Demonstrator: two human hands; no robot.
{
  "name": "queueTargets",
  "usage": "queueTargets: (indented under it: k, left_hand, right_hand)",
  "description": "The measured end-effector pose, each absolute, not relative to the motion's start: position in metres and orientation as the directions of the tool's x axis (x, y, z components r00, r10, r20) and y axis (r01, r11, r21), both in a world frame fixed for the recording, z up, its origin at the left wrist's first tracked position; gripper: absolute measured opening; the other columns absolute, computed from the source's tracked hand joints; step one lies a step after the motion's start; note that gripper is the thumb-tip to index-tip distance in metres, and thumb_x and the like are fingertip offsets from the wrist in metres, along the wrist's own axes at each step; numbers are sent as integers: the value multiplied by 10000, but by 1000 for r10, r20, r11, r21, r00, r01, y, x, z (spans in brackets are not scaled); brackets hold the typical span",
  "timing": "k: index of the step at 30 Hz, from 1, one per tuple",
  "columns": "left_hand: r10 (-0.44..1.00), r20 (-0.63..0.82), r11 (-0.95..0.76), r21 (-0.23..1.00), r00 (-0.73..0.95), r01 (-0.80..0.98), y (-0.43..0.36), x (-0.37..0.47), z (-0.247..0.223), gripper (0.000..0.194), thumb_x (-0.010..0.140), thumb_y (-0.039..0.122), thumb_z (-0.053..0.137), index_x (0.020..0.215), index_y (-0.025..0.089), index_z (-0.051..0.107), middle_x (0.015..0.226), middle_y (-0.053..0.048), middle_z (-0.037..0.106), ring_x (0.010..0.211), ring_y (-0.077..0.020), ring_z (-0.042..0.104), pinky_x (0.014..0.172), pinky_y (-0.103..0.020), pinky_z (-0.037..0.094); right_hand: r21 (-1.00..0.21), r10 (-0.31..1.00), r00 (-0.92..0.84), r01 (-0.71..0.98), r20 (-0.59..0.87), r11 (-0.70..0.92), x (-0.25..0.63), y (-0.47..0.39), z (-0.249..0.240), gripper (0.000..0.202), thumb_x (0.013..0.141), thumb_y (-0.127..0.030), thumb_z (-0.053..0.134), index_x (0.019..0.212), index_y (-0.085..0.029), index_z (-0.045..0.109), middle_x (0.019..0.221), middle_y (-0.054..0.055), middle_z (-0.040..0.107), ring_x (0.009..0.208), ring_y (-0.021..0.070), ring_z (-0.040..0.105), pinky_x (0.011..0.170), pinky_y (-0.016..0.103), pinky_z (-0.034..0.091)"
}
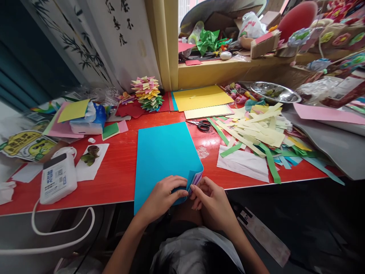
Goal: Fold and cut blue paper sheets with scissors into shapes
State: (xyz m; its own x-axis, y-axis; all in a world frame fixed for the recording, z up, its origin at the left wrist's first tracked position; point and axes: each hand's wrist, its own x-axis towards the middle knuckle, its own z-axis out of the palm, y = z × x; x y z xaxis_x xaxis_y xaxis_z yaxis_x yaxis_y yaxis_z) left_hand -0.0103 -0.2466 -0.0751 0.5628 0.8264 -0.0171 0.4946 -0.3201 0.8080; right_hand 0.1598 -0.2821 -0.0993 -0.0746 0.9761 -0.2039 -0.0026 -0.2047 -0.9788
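Note:
A stack of coloured paper [164, 156] with a blue sheet on top lies at the front edge of the red table, its near part jutting over the edge. At its near right corner the sheets curl up and fan apart, showing purple layers below the blue. My right hand [211, 194] pinches that lifted corner between thumb and fingers. My left hand [168, 194] rests on the near part of the blue sheet, fingers bent, with the thumb touching the curled edge. Black-handled scissors [203, 125] lie just beyond the stack's far right corner.
Cut paper strips [256, 129] are heaped on the right, beside a white paper piece [242, 163] and a metal dish [275, 92]. Yellow sheets [202, 98] and a folded-paper tower [147, 93] stand behind. A white power strip [58, 179] with its cable sits on the left.

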Motion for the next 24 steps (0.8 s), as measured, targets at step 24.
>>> queueTargets:
  k: [24]
  left_hand:
    - [830,-45,-293,812,556,504,-247,-11,-76,188,881,326,504,996,228,616,1070,3,628,1017,-153,545,870,-232,401]
  right_hand:
    - [-977,975,-81,-31,-207,-210,160,-284,-99,314,808,-463,580,722,-188,457,621,-9,605,451,121,595,421,211,462]
